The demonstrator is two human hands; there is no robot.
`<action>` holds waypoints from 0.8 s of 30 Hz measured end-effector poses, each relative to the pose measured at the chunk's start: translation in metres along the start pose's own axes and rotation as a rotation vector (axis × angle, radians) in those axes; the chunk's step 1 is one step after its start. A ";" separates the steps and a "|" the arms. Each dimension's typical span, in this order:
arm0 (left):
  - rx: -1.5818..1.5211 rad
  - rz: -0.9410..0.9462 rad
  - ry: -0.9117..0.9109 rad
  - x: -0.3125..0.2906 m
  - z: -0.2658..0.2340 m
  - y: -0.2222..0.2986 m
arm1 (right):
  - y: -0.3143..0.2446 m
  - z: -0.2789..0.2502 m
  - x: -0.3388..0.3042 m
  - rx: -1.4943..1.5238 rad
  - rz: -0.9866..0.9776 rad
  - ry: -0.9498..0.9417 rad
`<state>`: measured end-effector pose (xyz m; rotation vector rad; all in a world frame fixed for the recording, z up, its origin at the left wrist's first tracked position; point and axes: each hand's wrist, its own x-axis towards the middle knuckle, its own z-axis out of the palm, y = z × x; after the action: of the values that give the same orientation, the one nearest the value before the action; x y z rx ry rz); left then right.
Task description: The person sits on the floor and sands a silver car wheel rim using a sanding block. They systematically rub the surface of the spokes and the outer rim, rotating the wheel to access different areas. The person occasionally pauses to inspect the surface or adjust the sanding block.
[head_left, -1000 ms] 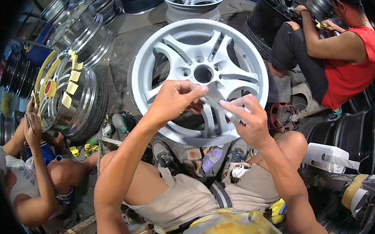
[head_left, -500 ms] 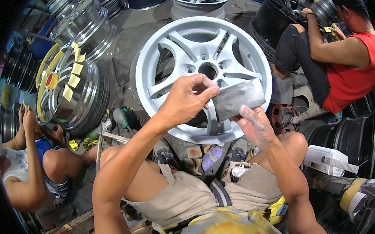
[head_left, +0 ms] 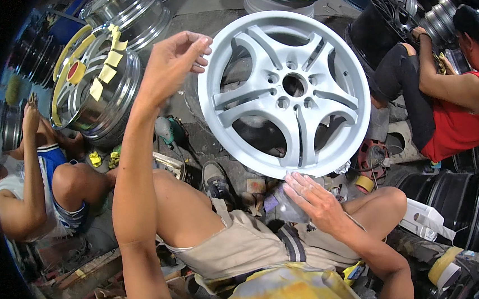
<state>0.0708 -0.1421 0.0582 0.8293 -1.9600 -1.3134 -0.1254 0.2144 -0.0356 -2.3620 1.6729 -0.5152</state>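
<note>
A pale grey primed alloy wheel (head_left: 230, 112) with paired spokes lies before me, tilted toward me. Left of its rim, my left hand (head_left: 179, 58) is raised with thumb and fingertips drawn together; anything between them is too small to make out. My right hand (head_left: 315, 200) is at the near edge of the rim, its dusty fingers straight and close together. Beneath those fingers shows a grey sheet of sandpaper (head_left: 290, 206), partly covered by the hand, with the thumb hidden.
A polished wheel (head_left: 116, 97) with yellow tape strips stands at left, near a green power tool (head_left: 169, 131). One person (head_left: 27, 205) sits at left, another in a red top (head_left: 464, 112) at right. Black rims (head_left: 463, 202) and a tape roll (head_left: 365, 183) lie at right.
My left hand has let go of the sandpaper and moved up and left. My right hand has lowered to the near rim with the sheet. The whole view has shifted slightly.
</note>
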 end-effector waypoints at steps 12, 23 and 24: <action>0.123 -0.031 0.034 -0.010 -0.045 -0.027 | -0.017 0.034 0.054 0.113 0.008 0.087; 0.187 -0.047 0.012 0.002 -0.034 -0.041 | -0.029 0.073 0.205 0.127 0.035 0.349; 0.197 -0.076 0.004 -0.001 -0.034 -0.041 | -0.030 0.073 0.196 0.110 0.048 0.342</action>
<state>0.1041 -0.1725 0.0297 1.0087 -2.0965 -1.1728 -0.0118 0.0379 -0.0598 -2.2449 1.7763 -1.0227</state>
